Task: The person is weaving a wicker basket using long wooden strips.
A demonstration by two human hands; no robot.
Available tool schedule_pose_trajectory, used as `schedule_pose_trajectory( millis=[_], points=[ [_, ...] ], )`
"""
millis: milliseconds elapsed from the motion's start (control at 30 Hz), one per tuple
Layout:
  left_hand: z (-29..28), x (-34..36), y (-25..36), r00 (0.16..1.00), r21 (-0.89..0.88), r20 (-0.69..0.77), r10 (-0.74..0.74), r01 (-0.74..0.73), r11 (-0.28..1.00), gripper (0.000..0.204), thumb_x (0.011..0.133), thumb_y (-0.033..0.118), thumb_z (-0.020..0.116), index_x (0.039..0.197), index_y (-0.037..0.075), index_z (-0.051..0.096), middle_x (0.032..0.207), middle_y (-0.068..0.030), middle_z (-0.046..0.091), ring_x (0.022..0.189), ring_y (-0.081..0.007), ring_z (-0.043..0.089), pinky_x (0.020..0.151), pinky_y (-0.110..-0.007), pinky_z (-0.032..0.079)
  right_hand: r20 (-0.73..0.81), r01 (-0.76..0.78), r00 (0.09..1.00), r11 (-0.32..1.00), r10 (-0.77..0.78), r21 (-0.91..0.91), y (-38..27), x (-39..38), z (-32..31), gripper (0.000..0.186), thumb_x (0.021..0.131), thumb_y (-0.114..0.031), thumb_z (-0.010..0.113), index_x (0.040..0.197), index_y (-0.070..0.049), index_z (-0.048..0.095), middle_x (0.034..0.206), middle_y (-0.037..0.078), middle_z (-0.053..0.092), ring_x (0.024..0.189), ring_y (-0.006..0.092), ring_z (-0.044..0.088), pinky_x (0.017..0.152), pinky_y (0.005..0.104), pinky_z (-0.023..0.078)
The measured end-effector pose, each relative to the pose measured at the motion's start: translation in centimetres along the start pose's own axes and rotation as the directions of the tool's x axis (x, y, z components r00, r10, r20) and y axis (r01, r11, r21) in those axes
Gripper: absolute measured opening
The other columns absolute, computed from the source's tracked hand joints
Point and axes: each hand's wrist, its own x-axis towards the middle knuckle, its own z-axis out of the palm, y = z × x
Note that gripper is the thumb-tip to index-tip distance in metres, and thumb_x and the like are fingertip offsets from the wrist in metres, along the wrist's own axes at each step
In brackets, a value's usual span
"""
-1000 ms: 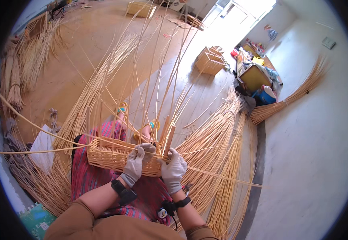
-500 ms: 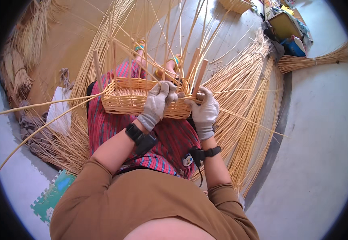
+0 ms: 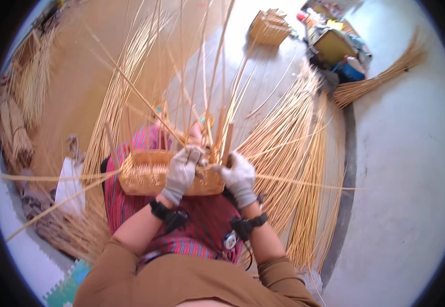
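Observation:
A half-woven wicker basket point(image 3: 145, 185) rests across my lap, long rods standing up from its low walls. Wooden posts rise at its corners, among them a right post point(image 3: 227, 144). My left hand point(image 3: 181, 175), in a pale work glove, is closed at the front wall near the right corner, its fingertips pinching a wicker rod point(image 3: 153, 108). At that corner my gloved right hand point(image 3: 240, 179) curls its fingers against the basket beside the post. Loose rods trail out left and right. Motion blur and the gloves hide the exact grip.
Bundled wicker rods point(image 3: 284, 148) lie to the right, with another bundle point(image 3: 125, 87) ahead on the left. A tied bundle point(image 3: 381, 74) lies on the far right floor. Beyond stand a woven basket point(image 3: 269, 26) and a cluttered box point(image 3: 335, 46). A white sheet point(image 3: 71, 184) is at left.
The whole view has shifted, so the basket and both hands sit lower in the picture and slightly left. Both hands stay at the basket's right corner, with little change in their hold.

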Motion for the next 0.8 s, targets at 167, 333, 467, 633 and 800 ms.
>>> schedule_pose_trajectory(
  millis=[167, 333, 467, 633, 800],
  points=[
    [1.6, 2.3, 0.1, 0.999, 0.309, 0.028, 0.04, -0.047, 0.95, 0.016, 0.106, 0.018, 0.055, 0.107, 0.004, 0.062, 0.081, -0.0024, 0.065, 0.071, -0.0081, 0.064, 0.065, -0.025, 0.055, 0.04, -0.15, 0.988, 0.989, 0.15, 0.007, -1.8, -0.7, 0.0, 0.036, 0.079, -0.041, 0.08, 0.092, -0.01, 0.068, 0.086, 0.012, 0.068, 0.088, 0.032, 0.066, 0.081, 0.0445, 0.049],
    [6.4, 6.0, 1.3, 0.922, 0.767, 0.209, 0.326, -0.362, 0.53, 0.048, 0.102, 0.029, 0.062, 0.137, -0.002, 0.051, 0.098, -0.0128, 0.072, 0.09, -0.0236, 0.07, 0.083, -0.035, 0.055, -0.273, -0.113, 0.958, 0.991, 0.088, -0.077, -0.2, -0.9, 2.9, 0.023, 0.078, -0.028, 0.077, 0.081, -0.01, 0.063, 0.075, 0.012, 0.063, 0.077, 0.034, 0.063, 0.072, 0.0463, 0.047],
    [6.1, 9.4, -0.4, 0.968, 0.703, 0.245, 0.061, -0.221, 0.676, 0.083, 0.097, 0.052, 0.062, 0.15, -0.005, 0.036, 0.127, -0.025, 0.064, 0.12, -0.0334, 0.062, 0.103, -0.036, 0.046, -0.349, -0.123, 0.934, 0.985, 0.075, -0.118, -1.5, 0.0, 4.0, 0.018, 0.075, -0.025, 0.072, 0.075, -0.012, 0.059, 0.073, 0.011, 0.062, 0.075, 0.0344, 0.063, 0.07, 0.0482, 0.046],
    [5.9, 8.4, 1.5, 0.9, 0.671, 0.324, -0.291, -0.001, 0.742, 0.105, 0.091, 0.066, 0.06, 0.156, -0.005, 0.021, 0.135, -0.0282, 0.06, 0.128, -0.035, 0.058, 0.106, -0.035, 0.044, -0.366, -0.21, 0.923, 0.95, 0.115, -0.233, -1.4, 0.6, 4.4, 0.022, 0.078, -0.032, 0.072, 0.075, -0.011, 0.066, 0.074, 0.012, 0.067, 0.077, 0.0334, 0.068, 0.072, 0.0463, 0.05],
    [3.6, 4.1, -0.2, 0.901, 0.622, 0.434, 0.002, -0.301, 0.723, 0.088, 0.093, 0.053, 0.065, 0.151, -0.006, 0.033, 0.135, -0.0298, 0.058, 0.127, -0.0356, 0.058, 0.106, -0.038, 0.045, -0.292, -0.117, 0.956, 0.953, 0.031, -0.28, 1.7, 0.5, 5.6, 0.028, 0.08, -0.034, 0.072, 0.096, -0.011, 0.067, 0.082, 0.013, 0.071, 0.081, 0.0331, 0.07, 0.073, 0.0459, 0.052]
  ],
)
